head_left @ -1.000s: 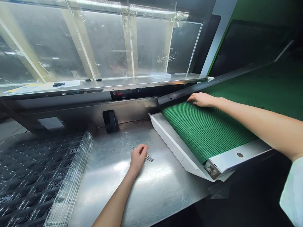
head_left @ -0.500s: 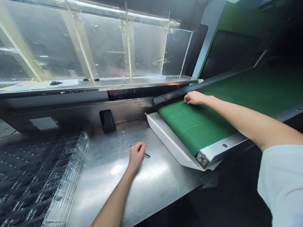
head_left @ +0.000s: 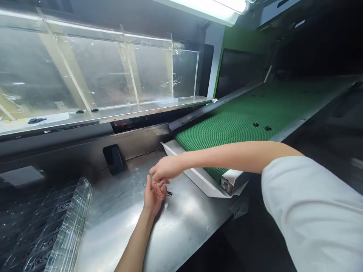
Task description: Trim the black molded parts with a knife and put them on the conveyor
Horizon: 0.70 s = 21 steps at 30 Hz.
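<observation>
Above the steel table, my left hand (head_left: 154, 196) is turned palm up with its fingers curled. A slim metal tool (head_left: 169, 193) with a thin tip is held in it; most of its length is hidden by the fingers, so its exact kind is unclear. My right hand (head_left: 166, 169) meets the left from above, fingertips pinched together at the left fingers. Whatever sits in that pinch is hidden. Two small black parts (head_left: 261, 126) lie on the green conveyor belt (head_left: 198, 132), beyond my right forearm.
Stacked clear plastic trays (head_left: 68, 223) holding dark parts stand at the left. A black box-like object (head_left: 114, 158) leans at the table's back edge. A white chute (head_left: 202, 183) borders the belt's end. Small black pieces (head_left: 36, 120) lie on the shelf below clear panels.
My right hand has come from the belt down-left to my left hand. The left hand has rolled palm up, still holding the tool. The view has swung right, and black parts show on the belt.
</observation>
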{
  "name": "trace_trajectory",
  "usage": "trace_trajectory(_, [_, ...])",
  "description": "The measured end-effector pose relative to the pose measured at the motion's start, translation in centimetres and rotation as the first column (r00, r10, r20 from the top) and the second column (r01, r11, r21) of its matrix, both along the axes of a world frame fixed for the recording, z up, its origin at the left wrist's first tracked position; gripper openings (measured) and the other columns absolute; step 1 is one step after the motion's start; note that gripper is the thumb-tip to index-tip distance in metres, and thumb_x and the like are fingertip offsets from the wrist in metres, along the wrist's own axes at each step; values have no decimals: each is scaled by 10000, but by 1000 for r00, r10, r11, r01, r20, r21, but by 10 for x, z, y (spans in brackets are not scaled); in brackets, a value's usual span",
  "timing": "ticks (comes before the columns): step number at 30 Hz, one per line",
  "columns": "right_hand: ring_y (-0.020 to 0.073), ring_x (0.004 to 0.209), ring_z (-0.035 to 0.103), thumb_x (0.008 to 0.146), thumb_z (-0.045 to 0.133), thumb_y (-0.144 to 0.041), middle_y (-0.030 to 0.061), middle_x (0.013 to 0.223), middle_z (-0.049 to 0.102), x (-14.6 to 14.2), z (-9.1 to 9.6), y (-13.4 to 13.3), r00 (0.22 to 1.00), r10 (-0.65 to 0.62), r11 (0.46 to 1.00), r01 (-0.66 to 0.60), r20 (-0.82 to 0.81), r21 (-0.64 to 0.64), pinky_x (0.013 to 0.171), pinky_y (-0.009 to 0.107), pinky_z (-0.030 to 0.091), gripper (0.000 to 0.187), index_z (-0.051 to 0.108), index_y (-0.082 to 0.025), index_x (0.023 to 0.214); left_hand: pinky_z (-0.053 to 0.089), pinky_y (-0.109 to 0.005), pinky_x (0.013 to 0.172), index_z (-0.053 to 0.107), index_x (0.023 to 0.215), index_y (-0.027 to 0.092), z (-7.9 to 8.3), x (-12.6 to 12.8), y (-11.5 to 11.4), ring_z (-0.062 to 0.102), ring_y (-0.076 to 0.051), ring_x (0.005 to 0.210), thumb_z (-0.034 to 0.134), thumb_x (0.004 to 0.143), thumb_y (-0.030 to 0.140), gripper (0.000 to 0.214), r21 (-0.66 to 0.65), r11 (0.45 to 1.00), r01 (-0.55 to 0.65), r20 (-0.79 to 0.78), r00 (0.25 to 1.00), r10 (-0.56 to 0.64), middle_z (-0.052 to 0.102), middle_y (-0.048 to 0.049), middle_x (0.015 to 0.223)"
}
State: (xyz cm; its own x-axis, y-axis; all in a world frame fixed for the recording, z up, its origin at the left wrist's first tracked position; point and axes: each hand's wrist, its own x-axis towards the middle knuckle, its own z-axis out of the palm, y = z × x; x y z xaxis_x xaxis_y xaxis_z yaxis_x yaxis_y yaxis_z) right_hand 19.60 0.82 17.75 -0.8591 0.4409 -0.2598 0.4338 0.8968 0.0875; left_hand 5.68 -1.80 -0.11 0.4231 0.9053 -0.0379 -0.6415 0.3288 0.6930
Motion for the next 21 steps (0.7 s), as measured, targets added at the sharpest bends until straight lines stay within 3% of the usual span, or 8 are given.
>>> trace_trajectory(3, [120, 800, 585, 915, 770, -92, -13, 1070, 671, -21, -16, -3, 995, 99, 995, -99, 23, -12, 569, 289, 298, 154, 756, -238, 962, 251, -200, 390, 517, 842, 194, -3, -1, 1, 355, -42, 399, 763, 864, 506, 398, -79, 997, -19, 31, 999, 21, 590, 20, 706])
trace_trajectory(6, [150, 826, 611, 953, 755, -147, 15, 1083, 683, -3, -8, 1, 996, 83, 996, -83, 13, 34, 574, 296, 298, 168, 757, -246, 1088, 179, -186, 376, 455, 771, 200, -7, -1, 4, 266, -20, 362, 812, 823, 461, 445, -128, 992, 18, -32, 999, -22, 427, 87, 590])
trace_trajectory(10, [194, 929, 648, 995, 646, -146, 61, 1143, 713, 75, 35, -6, 997, -51, 990, 58, -60, 128, 657, 296, 361, 227, 731, -224, 1191, 102, -189, 370, 378, 726, 215, -9, 1, 7, 192, -21, 345, 824, 816, 616, 607, -113, 993, 34, -106, 993, -46, 272, 123, 531])
trace_trajectory(12, [204, 964, 662, 1008, 612, -188, 42, 1154, 730, 133, 63, -18, 950, -263, 937, 292, -165, 189, 719, 297, 407, 252, 732, -249, 1221, 124, -184, 379, 378, 718, 213, -9, 2, 6, 201, -18, 354, 834, 783, 679, 656, -66, 997, 38, -159, 986, -48, 284, 122, 531])
trace_trajectory(14, [216, 951, 673, 1005, 615, -234, 23, 1159, 745, 199, 90, -32, 827, -523, 798, 560, -204, 223, 752, 308, 430, 256, 749, -274, 1219, 139, -178, 389, 416, 720, 205, -9, 3, 4, 216, -13, 364, 855, 728, 723, 678, -19, 999, 42, -211, 976, -45, 323, 117, 535])
trace_trajectory(17, [227, 902, 678, 979, 700, -286, 20, 1160, 758, 294, 118, -57, 491, -829, 453, 870, -266, 194, 777, 322, 454, 267, 774, -292, 1236, 121, -169, 396, 503, 754, 188, -8, 5, 1, 220, -5, 375, 870, 676, 735, 663, 32, 999, 27, -273, 962, -17, 394, 102, 555])
trace_trajectory(19, [191, 849, 665, 987, 722, -257, 89, 1197, 750, 341, 126, -76, 230, -924, 222, 973, -305, 62, 795, 313, 457, 318, 770, -207, 1298, 115, -163, 401, 564, 795, 174, -6, 6, -2, 219, -2, 382, 862, 689, 710, 623, 65, 998, 20, -306, 952, 0, 427, 91, 571])
trace_trajectory(21, [107, 782, 622, 1041, 650, -224, 177, 1233, 720, 370, 126, -93, 22, -956, 43, 997, -294, -67, 781, 297, 424, 375, 720, -84, 1381, 118, -160, 406, 614, 835, 159, -3, 7, -4, 218, 1, 389, 853, 704, 688, 595, 94, 995, 23, -329, 944, 9, 439, 87, 579])
